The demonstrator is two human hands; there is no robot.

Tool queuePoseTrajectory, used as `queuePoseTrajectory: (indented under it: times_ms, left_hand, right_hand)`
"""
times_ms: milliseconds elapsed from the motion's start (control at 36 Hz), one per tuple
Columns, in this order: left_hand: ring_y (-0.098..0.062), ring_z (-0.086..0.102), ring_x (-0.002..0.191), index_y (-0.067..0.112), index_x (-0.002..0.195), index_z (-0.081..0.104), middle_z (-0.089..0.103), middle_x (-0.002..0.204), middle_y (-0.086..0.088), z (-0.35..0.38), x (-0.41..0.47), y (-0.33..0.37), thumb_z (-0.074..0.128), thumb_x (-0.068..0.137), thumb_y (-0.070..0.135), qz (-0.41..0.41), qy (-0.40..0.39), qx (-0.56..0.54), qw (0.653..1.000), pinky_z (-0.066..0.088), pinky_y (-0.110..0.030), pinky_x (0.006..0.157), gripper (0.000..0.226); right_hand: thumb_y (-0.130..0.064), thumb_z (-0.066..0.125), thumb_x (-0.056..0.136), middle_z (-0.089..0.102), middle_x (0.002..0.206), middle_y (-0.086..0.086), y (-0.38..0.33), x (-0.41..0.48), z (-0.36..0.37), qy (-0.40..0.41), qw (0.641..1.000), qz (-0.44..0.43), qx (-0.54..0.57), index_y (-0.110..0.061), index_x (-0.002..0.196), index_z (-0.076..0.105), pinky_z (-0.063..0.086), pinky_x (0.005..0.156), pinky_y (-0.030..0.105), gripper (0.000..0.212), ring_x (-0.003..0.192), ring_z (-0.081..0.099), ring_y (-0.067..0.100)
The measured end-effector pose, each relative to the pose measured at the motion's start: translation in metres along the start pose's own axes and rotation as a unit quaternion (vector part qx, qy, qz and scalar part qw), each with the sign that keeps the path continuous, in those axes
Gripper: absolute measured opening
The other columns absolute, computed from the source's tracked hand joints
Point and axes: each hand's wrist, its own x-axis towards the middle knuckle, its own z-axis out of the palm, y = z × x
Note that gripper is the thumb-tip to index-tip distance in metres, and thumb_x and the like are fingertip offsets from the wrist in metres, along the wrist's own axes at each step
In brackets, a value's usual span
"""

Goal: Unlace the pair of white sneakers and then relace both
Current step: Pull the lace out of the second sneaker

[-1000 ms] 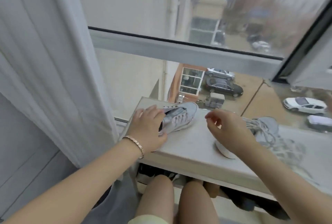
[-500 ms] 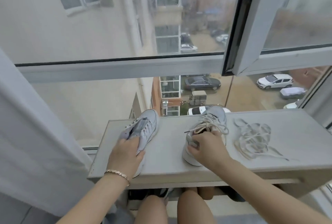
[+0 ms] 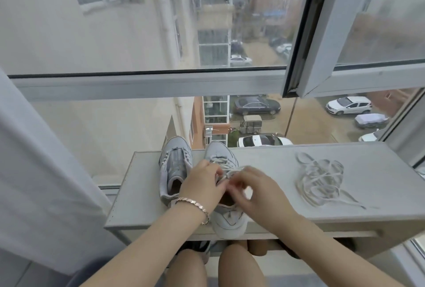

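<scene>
Head view: the laced sneaker (image 3: 230, 222) stands on the table (image 3: 264, 155), heel toward the person. The left grip (image 3: 202, 190) pinches its laces (image 3: 225, 164). The right grip (image 3: 259, 194) curls over them too (too blurred to tell its hold). An unlaced sneaker (image 3: 174, 167) sits against the laced sneaker's left, and a loose lace (image 3: 319, 178) lies well to its right.

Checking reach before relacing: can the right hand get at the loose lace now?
Probably yes: the loose lace lies uncovered on the ledge, with bare surface between it and the right hand.
</scene>
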Motion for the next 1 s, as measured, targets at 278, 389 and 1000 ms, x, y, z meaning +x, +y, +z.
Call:
queuePoseTrajectory:
  times_ms: [278, 389, 1000]
  left_hand:
    - [-0.011, 0.049, 0.085, 0.017, 0.092, 0.065, 0.044, 0.095, 0.005, 0.012, 0.008, -0.001, 0.061, 0.086, 0.028, -0.035, 0.0, -0.097, 0.995, 0.035, -0.019, 0.074, 0.013]
    - [-0.009, 0.049, 0.078, 0.019, 0.084, 0.061, 0.044, 0.092, 0.004, 0.009, 0.011, -0.005, 0.059, 0.088, 0.025, -0.024, -0.032, -0.137, 0.99, 0.033, -0.014, 0.069, 0.007]
    - [-0.007, 0.05, 0.076, 0.017, 0.091, 0.07, 0.054, 0.082, 0.008, 0.011, 0.018, -0.011, 0.055, 0.091, 0.027, -0.01, -0.057, -0.131, 0.99, 0.038, -0.02, 0.074, 0.018]
  right_hand:
    - [-0.033, 0.058, 0.09, 0.057, 0.081, -0.009, 0.029, 0.028, -0.006, -0.109, 0.979, 0.173, -0.001, -0.015, 0.102, 0.063, 0.036, 0.064, 0.011, 0.023, 0.077, 0.051, 0.009]
    - [-0.029, 0.061, 0.089, 0.064, 0.068, 0.0, 0.032, 0.026, -0.017, -0.124, 0.97, 0.198, 0.065, -0.004, 0.081, 0.067, 0.039, 0.059, 0.016, 0.027, 0.057, 0.051, 0.004]
    - [-0.03, 0.048, 0.095, 0.043, 0.069, -0.005, 0.023, 0.018, -0.002, -0.117, 0.981, 0.151, -0.035, -0.018, 0.068, 0.044, 0.026, 0.056, 0.026, 0.03, 0.065, 0.04, 0.011]
